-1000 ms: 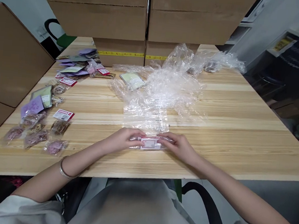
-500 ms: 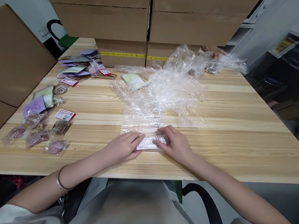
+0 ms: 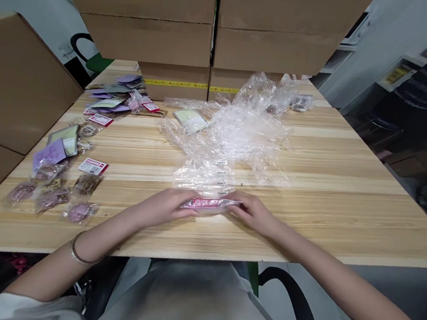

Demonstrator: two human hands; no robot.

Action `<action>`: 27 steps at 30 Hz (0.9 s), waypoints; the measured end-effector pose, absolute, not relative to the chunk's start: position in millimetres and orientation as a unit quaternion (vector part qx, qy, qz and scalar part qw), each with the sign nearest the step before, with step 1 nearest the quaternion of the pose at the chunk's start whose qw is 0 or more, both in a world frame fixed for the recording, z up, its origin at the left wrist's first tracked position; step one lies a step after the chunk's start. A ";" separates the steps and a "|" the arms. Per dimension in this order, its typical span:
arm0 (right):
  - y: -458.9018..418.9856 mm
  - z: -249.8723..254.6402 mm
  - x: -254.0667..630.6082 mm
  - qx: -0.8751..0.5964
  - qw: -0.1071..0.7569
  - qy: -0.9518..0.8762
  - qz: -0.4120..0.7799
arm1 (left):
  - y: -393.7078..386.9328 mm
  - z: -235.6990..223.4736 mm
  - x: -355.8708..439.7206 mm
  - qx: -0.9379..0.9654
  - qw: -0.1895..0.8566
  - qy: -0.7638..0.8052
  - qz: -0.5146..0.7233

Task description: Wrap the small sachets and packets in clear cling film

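Between my two hands is a flat packet (image 3: 209, 203) in clear plastic wrap, tilted so that a pink printed side shows. My left hand (image 3: 173, 204) pinches its left end, thumb below and fingers above. At the opposite end my right hand (image 3: 250, 210) grips the packet the same way, the fingertips partly hidden. A long sheet of clear plastic wrap (image 3: 235, 132), crumpled further back, runs forward to the packet. Near the sheet's left side lies a pale green packet (image 3: 190, 120), partly under the film.
Several small bagged items (image 3: 53, 199) and a purple card (image 3: 50, 153) lie on the left of the wooden table (image 3: 330, 201). Behind them is a pile of purple and green packets (image 3: 117, 93). Cardboard boxes (image 3: 145, 38) stand along the back and the left side.
The packet has turned over from its white label to its pink side, and my hands have shifted from resting on it to gripping its ends. Another person's hand at the back right has pulled away.
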State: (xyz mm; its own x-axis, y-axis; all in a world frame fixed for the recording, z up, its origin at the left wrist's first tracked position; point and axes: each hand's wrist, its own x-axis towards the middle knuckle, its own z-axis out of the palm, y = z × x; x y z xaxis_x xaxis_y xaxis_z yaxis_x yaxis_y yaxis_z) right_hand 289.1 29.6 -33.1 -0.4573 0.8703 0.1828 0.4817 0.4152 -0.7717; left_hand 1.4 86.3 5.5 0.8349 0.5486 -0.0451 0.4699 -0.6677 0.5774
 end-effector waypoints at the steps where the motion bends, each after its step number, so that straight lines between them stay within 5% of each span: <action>1: 31.7 -31.6 287.8 -0.437 0.302 -0.774 0.344 | 89.8 6.8 1.7 0.894 0.335 0.290 0.063; 5: 39.2 -28.9 280.3 -0.482 0.287 -0.743 0.363 | 98.6 -3.4 4.9 0.879 0.351 0.313 0.077; 12: 42.5 -35.9 275.9 -0.487 0.315 -0.802 0.143 | 82.9 -19.4 3.4 0.944 0.100 0.288 0.127; 17: 39.4 -42.2 284.6 -0.307 0.219 -0.916 0.138 | 73.6 -18.6 -0.6 0.958 0.124 0.232 0.114; 21: 40.3 -40.7 284.2 -0.355 0.239 -0.891 0.151 | 77.3 -20.4 -2.6 0.947 0.159 0.241 0.140; 27: 54.6 -24.3 277.2 -0.508 0.268 -0.748 0.332 | 95.1 -10.2 -2.0 0.891 0.284 0.330 0.128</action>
